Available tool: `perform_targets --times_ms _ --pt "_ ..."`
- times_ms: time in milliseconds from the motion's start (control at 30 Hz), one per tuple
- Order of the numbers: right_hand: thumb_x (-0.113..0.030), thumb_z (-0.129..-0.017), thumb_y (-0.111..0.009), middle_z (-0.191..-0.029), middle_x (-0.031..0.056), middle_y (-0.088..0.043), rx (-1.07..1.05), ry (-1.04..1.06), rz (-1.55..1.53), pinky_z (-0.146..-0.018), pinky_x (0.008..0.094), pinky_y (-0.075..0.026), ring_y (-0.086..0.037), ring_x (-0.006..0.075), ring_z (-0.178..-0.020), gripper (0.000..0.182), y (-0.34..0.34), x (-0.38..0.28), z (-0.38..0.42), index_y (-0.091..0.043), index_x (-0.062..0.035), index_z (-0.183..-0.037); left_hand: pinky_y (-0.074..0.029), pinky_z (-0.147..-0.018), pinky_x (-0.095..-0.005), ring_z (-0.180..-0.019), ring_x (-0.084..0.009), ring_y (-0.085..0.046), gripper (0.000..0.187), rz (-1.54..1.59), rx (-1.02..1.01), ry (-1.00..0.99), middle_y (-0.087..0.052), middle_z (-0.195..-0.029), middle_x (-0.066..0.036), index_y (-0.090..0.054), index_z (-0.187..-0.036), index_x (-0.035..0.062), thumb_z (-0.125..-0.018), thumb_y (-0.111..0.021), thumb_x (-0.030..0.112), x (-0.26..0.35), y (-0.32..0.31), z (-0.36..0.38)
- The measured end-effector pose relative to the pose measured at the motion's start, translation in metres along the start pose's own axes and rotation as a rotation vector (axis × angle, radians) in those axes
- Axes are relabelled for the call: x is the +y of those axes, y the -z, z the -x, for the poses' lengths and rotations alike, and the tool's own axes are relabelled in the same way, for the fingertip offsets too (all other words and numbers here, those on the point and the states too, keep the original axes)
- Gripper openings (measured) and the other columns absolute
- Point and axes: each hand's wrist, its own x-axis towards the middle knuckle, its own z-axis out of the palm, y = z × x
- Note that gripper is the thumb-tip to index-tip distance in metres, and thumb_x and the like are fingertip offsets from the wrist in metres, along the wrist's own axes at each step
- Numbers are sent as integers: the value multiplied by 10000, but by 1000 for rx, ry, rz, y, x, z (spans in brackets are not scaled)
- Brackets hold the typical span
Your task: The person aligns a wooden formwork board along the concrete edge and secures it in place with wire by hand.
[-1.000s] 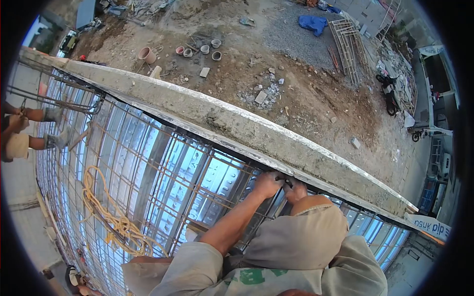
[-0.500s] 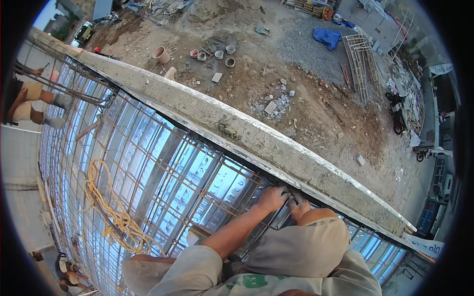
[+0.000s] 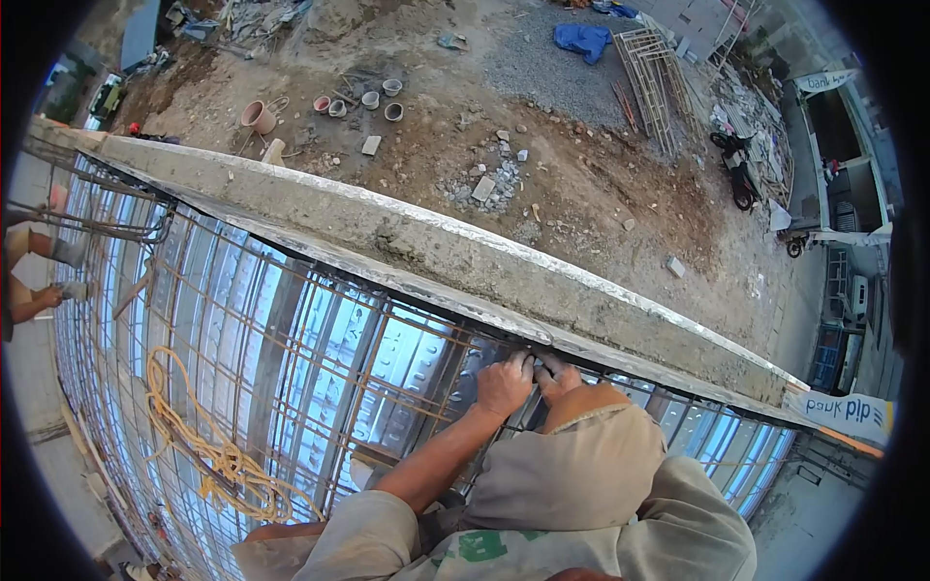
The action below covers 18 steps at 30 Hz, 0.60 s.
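My left hand (image 3: 505, 383) is closed, its fingers bunched at the inner foot of the concrete parapet (image 3: 455, 256). Right beside it, my right hand (image 3: 556, 376) is closed too, and the fingertips of both almost meet. Whatever lies between the fingers is too small and hidden to make out. Below and around the hands runs a grid of steel reinforcing bars (image 3: 363, 380), laid over shiny ribbed metal decking (image 3: 405, 351). My right forearm is partly covered by a beige sleeve or trouser leg.
A tangled yellow rope (image 3: 232, 465) lies on the bars to the left. At the far left another person's hand (image 3: 46, 296) is near their foot. Beyond the parapet the ground drops away, with several buckets (image 3: 370, 100), a blue tarp (image 3: 582, 42) and a banner (image 3: 852, 411).
The view has turned, so the surroundings sit further left and more of the banner shows. My hands stay together at the parapet's foot. The other person's hand is now lower, by their foot.
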Motion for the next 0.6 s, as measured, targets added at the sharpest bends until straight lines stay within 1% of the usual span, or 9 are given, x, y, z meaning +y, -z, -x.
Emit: perform_targets --times_ms 67,100,133,200,400,467,500,567,600 --pt "-176 -818 -549 -1229 166 -579 45 -168 -188 -903 402 -487 -597 320 -1067 363 1 -8 -1 -620 -143 -1172 -517 -583 -480 -637 -376 -648 239 48 3 -8 -656 -692 -188 -672 -930 99 -872 -547 295 -1 -1 0" --pt "-218 -812 -563 -1164 189 -608 94 -249 -158 -909 409 -482 -600 340 -1048 381 0 -14 -3 -617 -157 -1185 -517 -583 -480 -637 -376 -648 239 48 -5 -10 -656 -692 -188 -672 -930 99 -872 -547 295 0 2 -1" --pt "-218 -812 -563 -1164 189 -608 94 -255 -160 -909 409 -482 -600 340 -1048 381 3 -18 -3 -617 -157 -1185 -518 -610 -472 -673 -374 -649 229 43 -57 26 -670 -774 -162 -677 -946 107 -866 -553 281 1 5 -2" --pt "-213 -820 -533 -1140 200 -616 -16 -404 -150 -946 413 -449 -582 373 -1071 388 15 -29 -8 -607 -99 -1183 -518 -637 -464 -710 -373 -649 221 35 -110 67 -683 -856 -137 -683 -962 114 -861 -559 267 1 8 -3" --pt "-220 -815 -544 -994 192 -664 -13 -457 -41 -871 416 -482 -619 382 -963 323 22 -38 -17 -661 -105 -1093 -516 -663 -456 -724 -373 -649 262 152 -92 42 -680 -869 -149 -681 -976 91 -883 -531 285 -4 8 -1" --pt "-222 -813 -549 -949 193 -673 6 -422 -41 -846 415 -492 -633 382 -924 312 17 -34 -18 -669 -95 -1072 -521 -655 -445 -679 -364 -653 291 220 -17 -94 -659 -703 -171 -679 -966 75 -899 -505 298 -4 11 -2" --pt "-209 -811 -557 -909 184 -680 -4 -438 -146 -796 398 -505 -650 346 -861 308 15 -29 -19 -668 -81 -1069 -521 -655 -445 -679 -364 -653 291 219 -15 -93 -659 -703 -171 -679 -966 75 -899 -505 298 2 19 -5" --pt "-195 -809 -565 -869 175 -686 -16 -450 -248 -746 382 -519 -668 309 -798 304 16 -26 -19 -667 -67 -1066 -507 -645 -430 -693 -354 -650 345 433 -292 249 -647 -675 -166 -674 -895 37 -919 -479 320 11 35 -9" --pt "-177 -817 -563 -836 153 -684 -84 -538 -424 -698 355 -516 -658 257 -744 278 20 -28 -19 -672 -48 -1038 -507 -645 -430 -693 -354 -650 345 434 -289 251 -647 -675 -166 -674 -895 37 -919 -479 320 8 34 -9"
